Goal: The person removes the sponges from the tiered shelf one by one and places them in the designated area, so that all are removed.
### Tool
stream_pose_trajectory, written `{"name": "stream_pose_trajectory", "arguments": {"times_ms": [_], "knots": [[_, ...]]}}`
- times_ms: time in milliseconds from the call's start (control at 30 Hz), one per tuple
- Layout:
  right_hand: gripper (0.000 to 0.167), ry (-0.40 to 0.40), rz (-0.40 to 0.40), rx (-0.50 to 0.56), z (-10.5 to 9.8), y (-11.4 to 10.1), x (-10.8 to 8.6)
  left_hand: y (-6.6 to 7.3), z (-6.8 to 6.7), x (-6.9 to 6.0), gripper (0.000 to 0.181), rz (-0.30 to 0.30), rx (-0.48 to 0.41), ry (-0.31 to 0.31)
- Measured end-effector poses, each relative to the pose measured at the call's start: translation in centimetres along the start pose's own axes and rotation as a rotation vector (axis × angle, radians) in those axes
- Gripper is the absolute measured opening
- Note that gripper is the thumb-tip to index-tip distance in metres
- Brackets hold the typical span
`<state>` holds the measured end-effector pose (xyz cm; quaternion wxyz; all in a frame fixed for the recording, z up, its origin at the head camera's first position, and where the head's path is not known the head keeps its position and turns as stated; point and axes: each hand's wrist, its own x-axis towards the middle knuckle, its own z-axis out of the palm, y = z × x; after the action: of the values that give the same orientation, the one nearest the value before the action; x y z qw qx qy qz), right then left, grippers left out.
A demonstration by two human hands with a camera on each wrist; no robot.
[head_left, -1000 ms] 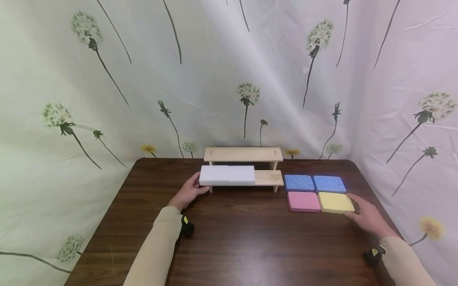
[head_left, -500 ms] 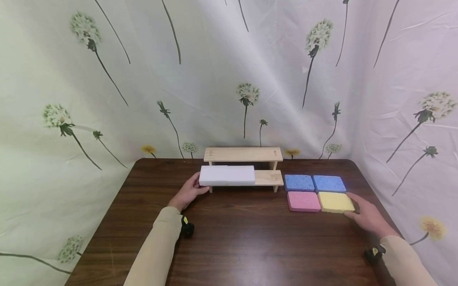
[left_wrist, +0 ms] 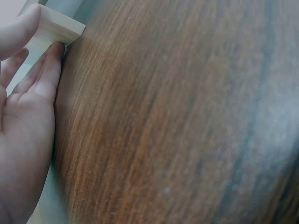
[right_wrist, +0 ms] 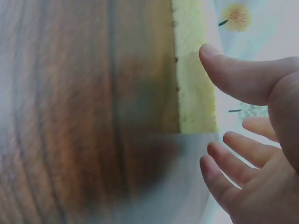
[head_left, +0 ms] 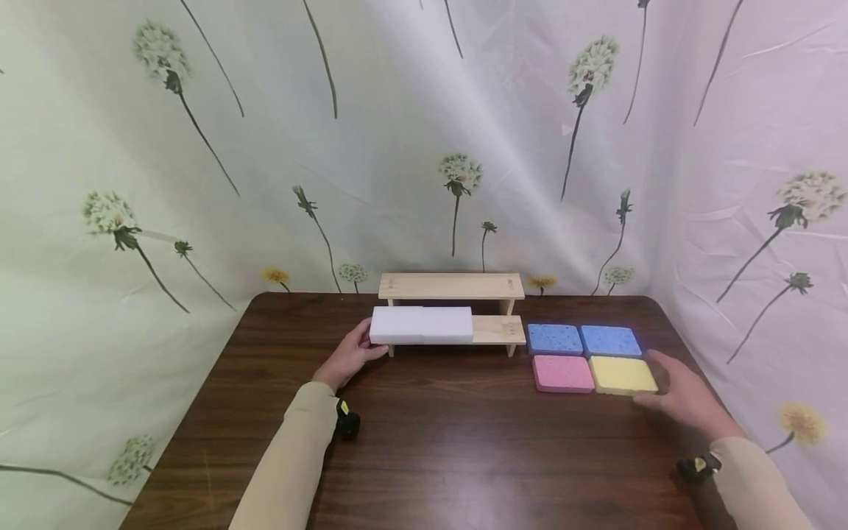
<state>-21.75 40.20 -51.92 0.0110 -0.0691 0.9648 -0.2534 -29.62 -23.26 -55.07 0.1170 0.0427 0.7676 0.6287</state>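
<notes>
Two white sponge-like blocks (head_left: 421, 325) lie end to end on the lower step of a small two-tier wooden stand (head_left: 498, 329). At their left end my left hand (head_left: 345, 355) touches the side with fairly straight fingers; the left wrist view shows its fingertips by the wooden leg (left_wrist: 65, 25). On the right, a yellow sponge (head_left: 623, 375) lies beside a pink sponge (head_left: 563, 374), in front of two blue sponges (head_left: 553, 338). My right hand (head_left: 689, 394) is spread just off the yellow sponge's right end, with thumb and fingers apart and holding nothing.
The upper step (head_left: 450, 285) of the stand carries nothing. Everything stands on a dark brown wooden table (head_left: 450, 442). A white curtain (head_left: 397, 147) with dandelion prints hangs behind the table and along both sides.
My right hand has drawn slightly back to the right from the yellow sponge, and its fingers have spread. The left hand, white blocks and sponges look unmoved.
</notes>
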Motion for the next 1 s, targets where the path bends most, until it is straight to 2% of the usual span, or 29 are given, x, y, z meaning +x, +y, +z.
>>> {"name": "stream_pose_trajectory", "arguments": {"times_ms": [133,300,400,767,1000], "knots": [[0.108,0.025,0.013,0.018,-0.7,-1.6,0.2,0.7,0.1,-0.3,0.084,0.000,0.006,-0.001],[0.101,0.075,-0.020,0.046,-1.2,-4.6,0.7,-0.5,0.0,0.1,0.083,0.033,0.020,0.007],[0.096,0.086,-0.037,0.046,-1.0,-6.3,1.3,-0.8,0.0,0.3,0.083,0.030,0.018,0.010],[0.091,0.037,-0.099,0.119,0.4,-11.3,4.1,-0.5,0.3,0.6,0.080,0.042,0.027,0.008],[0.086,0.017,-0.168,0.165,2.1,-14.1,5.7,-0.8,0.0,0.5,0.081,0.021,0.021,0.020]]}}
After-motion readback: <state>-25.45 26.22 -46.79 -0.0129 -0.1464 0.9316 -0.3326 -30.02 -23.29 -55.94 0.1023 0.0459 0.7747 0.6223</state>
